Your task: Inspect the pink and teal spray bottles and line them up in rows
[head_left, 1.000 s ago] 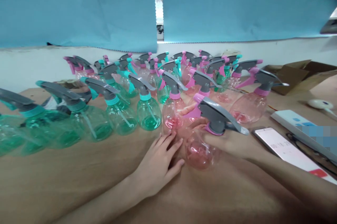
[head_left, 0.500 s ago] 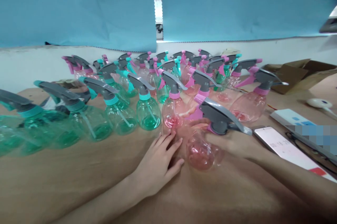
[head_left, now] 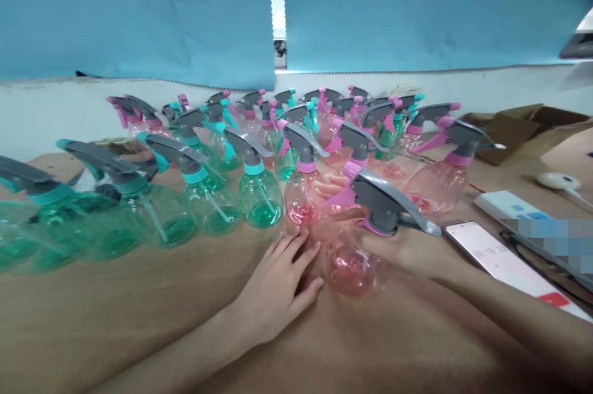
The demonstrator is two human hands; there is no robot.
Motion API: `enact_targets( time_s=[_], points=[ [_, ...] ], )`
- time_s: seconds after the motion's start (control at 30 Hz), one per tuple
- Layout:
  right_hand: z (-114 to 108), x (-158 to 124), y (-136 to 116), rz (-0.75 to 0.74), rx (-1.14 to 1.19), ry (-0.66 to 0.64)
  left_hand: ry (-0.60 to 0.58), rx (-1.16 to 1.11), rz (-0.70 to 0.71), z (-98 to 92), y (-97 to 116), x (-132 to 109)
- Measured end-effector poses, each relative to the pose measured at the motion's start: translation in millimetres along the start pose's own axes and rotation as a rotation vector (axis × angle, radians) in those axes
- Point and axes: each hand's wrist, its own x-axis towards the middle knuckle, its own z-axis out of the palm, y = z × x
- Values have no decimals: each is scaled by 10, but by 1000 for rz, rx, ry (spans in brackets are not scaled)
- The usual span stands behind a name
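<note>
My left hand lies palm down on the table, fingers spread, with the fingertips at the base of a pink spray bottle. Closer to me, right of that hand, stands another clear pink spray bottle with a grey head and pink trigger. My right hand reaches in from the right behind this nearer bottle, partly hidden by its head and body. Its visible fingers are stretched out and apart, beside the trigger. To the left stands a row of green spray bottles with turquoise collars, a little coloured liquid inside.
More pink and green spray bottles crowd the back of the table. At right are a phone showing a timer, a white box, a white earbud and an opened cardboard box. Blue cloth hangs behind.
My right hand's fingers have straightened and show more clearly, slightly higher, left of the near bottle's trigger. My left hand and the bottles have hardly moved.
</note>
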Motion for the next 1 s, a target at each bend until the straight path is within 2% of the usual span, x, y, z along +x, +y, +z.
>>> enact_targets(
  time_s=[0.2, 0.67, 0.87, 1.0],
  points=[
    [-24, 6, -7, 87, -85, -12, 35, -18, 16, 12, -15, -10],
    [-17, 12, 3, 58, -65, -22, 30, -31, 12, 2, -4, -4],
    [-13, -20, 95, 79, -85, -43, 19, -29, 7, 2, -4, -9],
    [-15, -19, 106, 14, -63, -11, 32, -31, 11, 9, -7, -18]
  ],
)
